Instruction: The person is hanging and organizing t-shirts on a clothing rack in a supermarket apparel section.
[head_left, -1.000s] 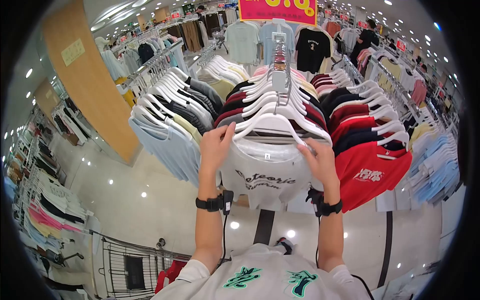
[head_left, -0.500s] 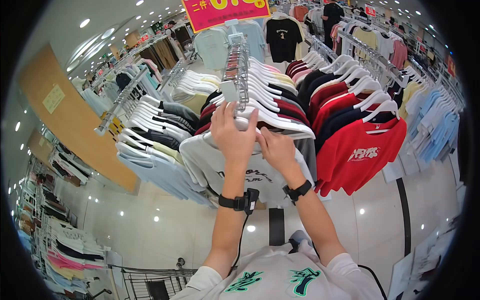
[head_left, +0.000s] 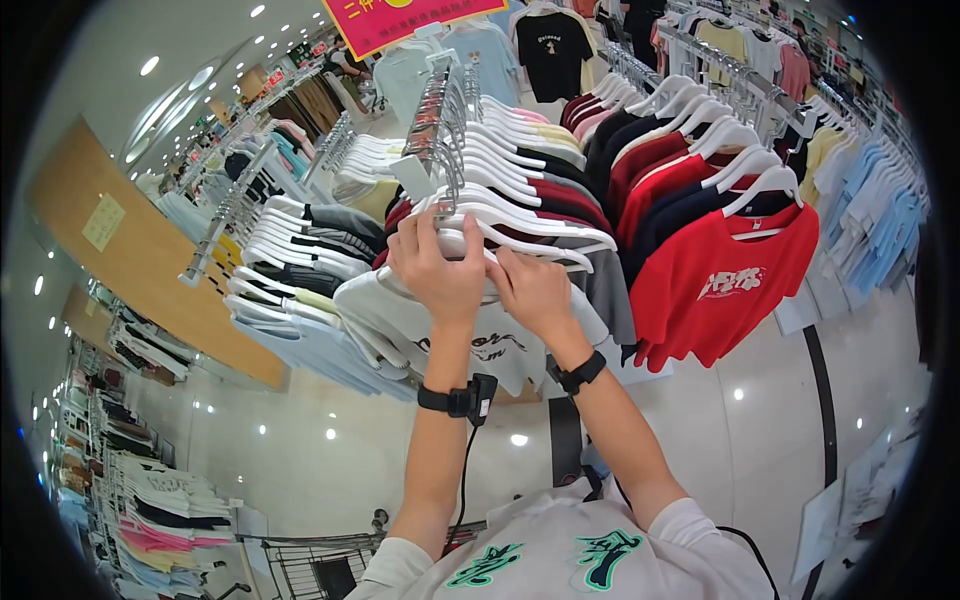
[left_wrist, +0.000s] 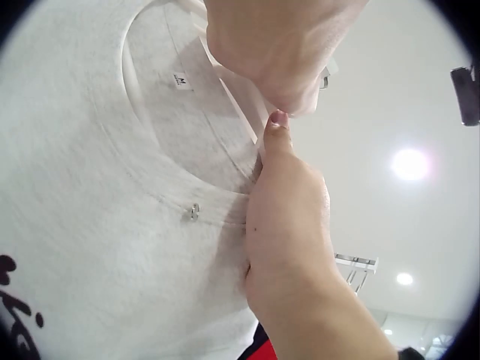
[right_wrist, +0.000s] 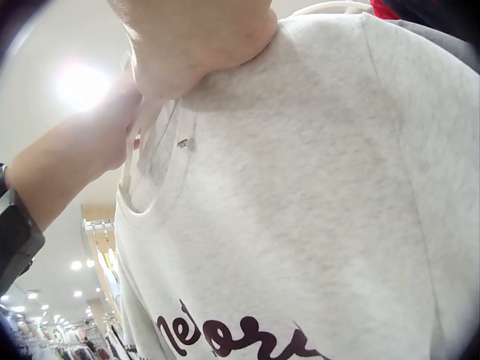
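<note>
A light grey T-shirt (head_left: 385, 315) with dark script lettering hangs at the front of the middle rail on a white hanger (left_wrist: 240, 101). My left hand (head_left: 435, 272) grips the top of that hanger, by the hook end. Close beside it, my right hand (head_left: 535, 292) grips the hanger's shoulder together with the shirt's neckline, the thumb pointing toward my left hand. The left wrist view shows the size label (left_wrist: 182, 81) inside the collar and a small metal piece (left_wrist: 195, 212) at the neckline. The fingertips of both hands are largely hidden behind the hanger and cloth.
Rows of shirts on white hangers fill the middle rail (head_left: 430, 120). A red T-shirt (head_left: 735, 270) fronts the right row, and light blue shirts (head_left: 310, 345) the left one. A wooden pillar (head_left: 130, 250) stands at left, a wire cart (head_left: 320, 560) near my body.
Both hands left the shirt's shoulders and came together at the middle of the hanger, left at its top, right at the neckline. The view has since shifted slightly; the grips look the same.
</note>
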